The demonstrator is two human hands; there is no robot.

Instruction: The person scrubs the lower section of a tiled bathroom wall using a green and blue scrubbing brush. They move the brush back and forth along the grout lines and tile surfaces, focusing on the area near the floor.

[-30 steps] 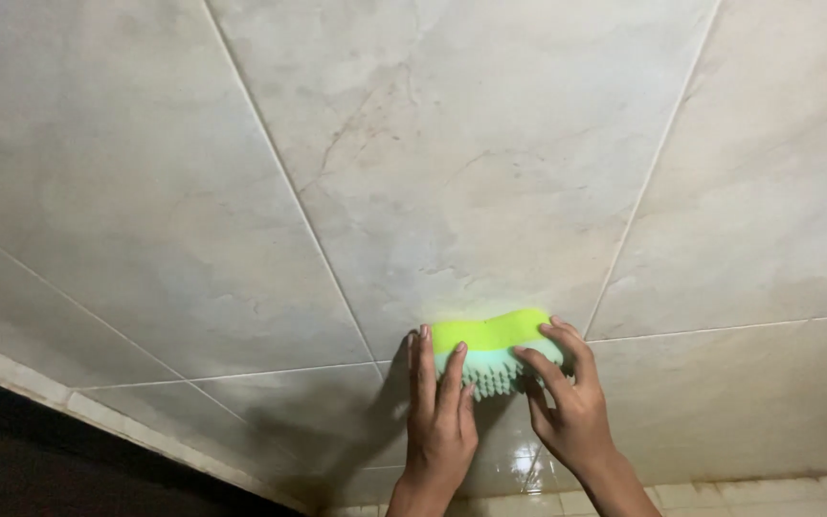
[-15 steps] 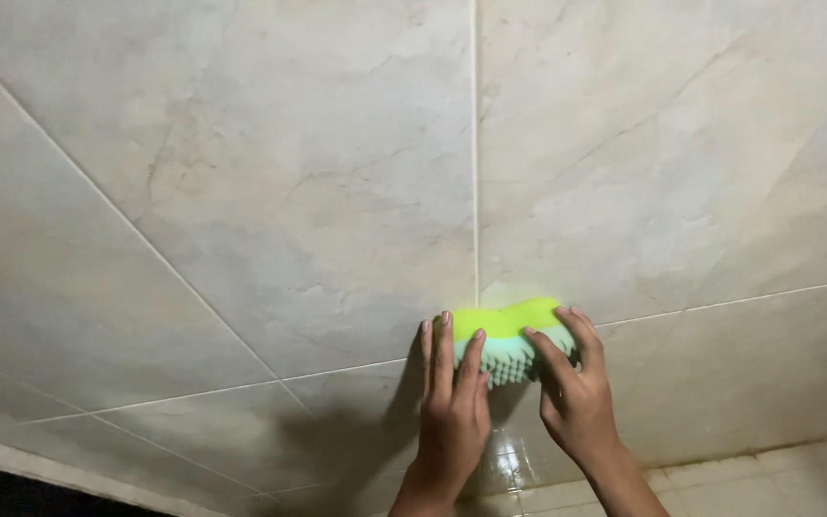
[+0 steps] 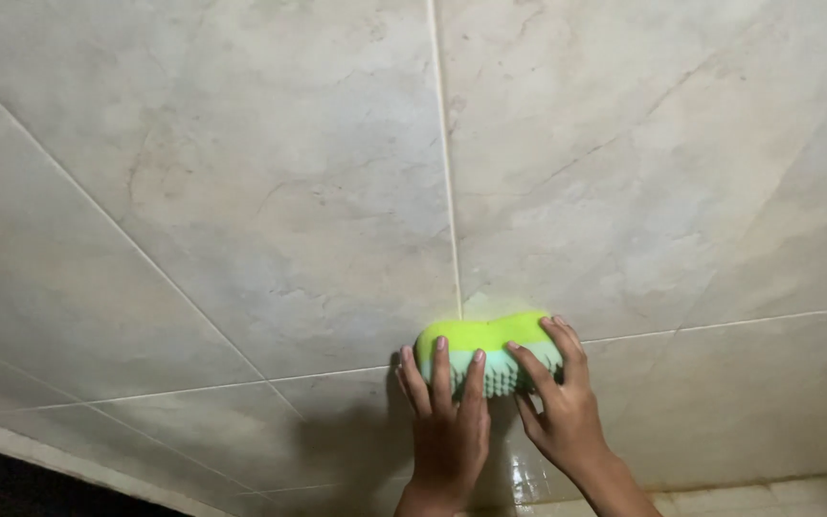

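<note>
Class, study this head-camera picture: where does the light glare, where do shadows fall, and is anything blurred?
In the head view, a wet glare shines on the tile below the hands; the left hand throws a dark shadow leftward across the tiles; the bottom-left corner is black; the right hand and green scrub brush look sharp, with little blur.

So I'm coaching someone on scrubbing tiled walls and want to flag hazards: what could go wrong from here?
The left hand and right hand both press the green scrub brush with fingertips only, so it could slip free, likely where it crosses the grout line. The tile below the hands looks glossy and possibly wet, so the hands may slide. Both arms lean on one brush, so a slip could cost balance.
</note>
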